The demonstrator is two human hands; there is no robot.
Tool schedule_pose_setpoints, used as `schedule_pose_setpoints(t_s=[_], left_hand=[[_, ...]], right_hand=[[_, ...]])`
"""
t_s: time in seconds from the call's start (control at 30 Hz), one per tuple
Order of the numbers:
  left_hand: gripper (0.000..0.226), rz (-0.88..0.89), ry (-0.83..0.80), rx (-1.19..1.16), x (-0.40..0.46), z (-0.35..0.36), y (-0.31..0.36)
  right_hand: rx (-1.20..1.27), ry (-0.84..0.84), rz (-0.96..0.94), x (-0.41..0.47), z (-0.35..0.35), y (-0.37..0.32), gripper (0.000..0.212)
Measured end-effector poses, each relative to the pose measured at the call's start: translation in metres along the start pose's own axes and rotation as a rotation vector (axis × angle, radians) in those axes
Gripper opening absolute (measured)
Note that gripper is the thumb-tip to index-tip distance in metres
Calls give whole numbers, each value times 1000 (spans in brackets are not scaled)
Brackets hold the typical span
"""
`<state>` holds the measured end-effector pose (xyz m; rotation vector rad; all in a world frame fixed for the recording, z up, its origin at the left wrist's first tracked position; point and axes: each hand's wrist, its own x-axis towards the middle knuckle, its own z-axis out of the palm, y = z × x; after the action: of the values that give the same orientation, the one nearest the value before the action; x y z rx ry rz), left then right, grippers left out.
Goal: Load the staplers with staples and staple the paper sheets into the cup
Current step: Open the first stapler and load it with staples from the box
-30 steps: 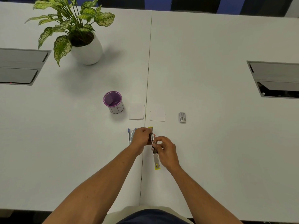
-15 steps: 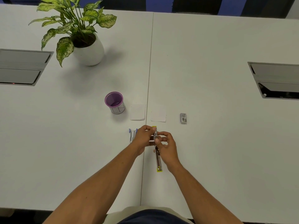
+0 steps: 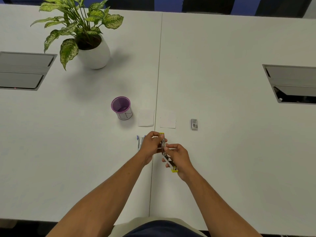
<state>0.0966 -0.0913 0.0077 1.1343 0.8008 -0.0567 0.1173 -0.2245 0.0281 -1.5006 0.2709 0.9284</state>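
Purple cup [image 3: 121, 106], yellow-tipped stapler [image 3: 168, 162], speckled green plant [image 3: 80, 23]

Both forearms are bare with no sleeves in view, above a beige top and dark navy bottoms.

Open table [image 3: 222, 159] right of the hands — cup [image 3: 121, 108], paper sheets [image 3: 146, 118] and staple box [image 3: 194, 124] line the far side.

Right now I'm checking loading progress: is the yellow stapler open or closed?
Open. The yellow stapler is unfolded lengthwise between left hand and right hand, yellow tips at opposite ends.
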Motion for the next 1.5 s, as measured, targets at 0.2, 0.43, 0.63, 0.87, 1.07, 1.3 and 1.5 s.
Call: schedule_pose_setpoints(t_s=[0.2,0.43,0.63,0.87,1.07,1.3,1.5], left_hand=[[15,68,72,0,0,1,-3],[13,54,65,-9,-4,2,-7],[10,12,-37,49,-8,9,-14],[16,23,-78,28,-10,11,-9],[20,67,-130,177,-16,10,1],[30,157,-152,190,-12,5,-8],[27,149,-127,164,-9,4,-10]], right_hand=[[207,-101,94,-9,-14,-10,52],[432,-182,6,-6,-20,-3,51],[-184,90,-220,2,-10,5,14],[-172,19,-248,8,-8,8,50],[-128,-46,-270,12,-11,7,47],[-142,-37,-294,18,-10,7,32],[-83,-26,-270,15,-5,8,27]])
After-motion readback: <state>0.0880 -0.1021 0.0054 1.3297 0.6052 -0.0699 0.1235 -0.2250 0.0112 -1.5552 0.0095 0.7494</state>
